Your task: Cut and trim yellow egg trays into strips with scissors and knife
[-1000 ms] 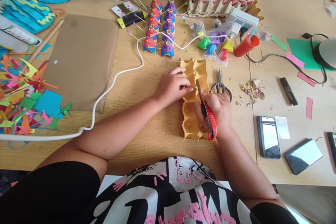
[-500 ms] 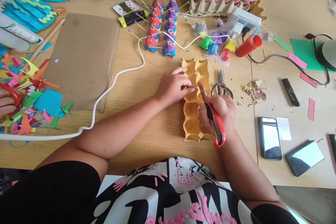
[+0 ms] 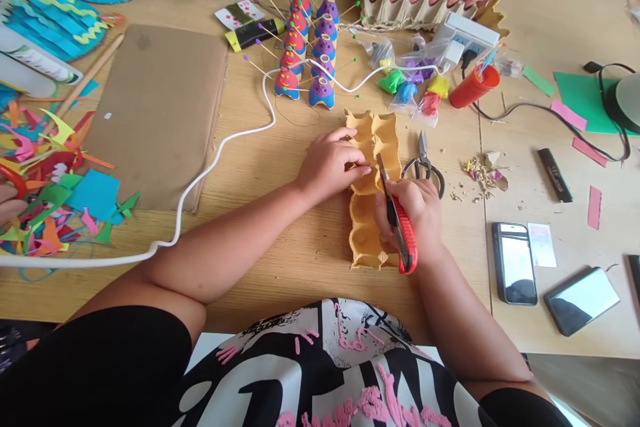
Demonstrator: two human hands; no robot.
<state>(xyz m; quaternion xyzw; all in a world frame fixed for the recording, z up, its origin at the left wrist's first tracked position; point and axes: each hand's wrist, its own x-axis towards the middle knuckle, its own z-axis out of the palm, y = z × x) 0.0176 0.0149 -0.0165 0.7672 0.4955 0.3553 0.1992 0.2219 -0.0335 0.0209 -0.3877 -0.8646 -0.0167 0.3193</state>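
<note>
A yellow egg carton (image 3: 366,233) with two rows of cups lies lengthwise on the wooden table in front of me. My left hand (image 3: 333,163) grips its left side, fingers bent over the rim. In my right hand (image 3: 417,213) is a red utility knife (image 3: 406,240), its blade tip over the middle ridge between the cups. The carton's lower right part is partly hidden by that hand. Dark-handled scissors (image 3: 423,157) lie just right of the carton, beyond my right hand.
Painted red and purple carton figures (image 3: 321,92) stand beyond the carton. A white cable (image 3: 220,150) crosses the left side near cardboard (image 3: 160,113) and paper scraps (image 3: 93,193). Right are phones (image 3: 515,263), shavings (image 3: 485,173) and a red cup (image 3: 474,85). Another person's hand (image 3: 9,203) shows far left.
My right hand and the knife have shifted slightly left, and the knife stands a little steeper. My left hand keeps its place. The other person's hand has moved slightly left.
</note>
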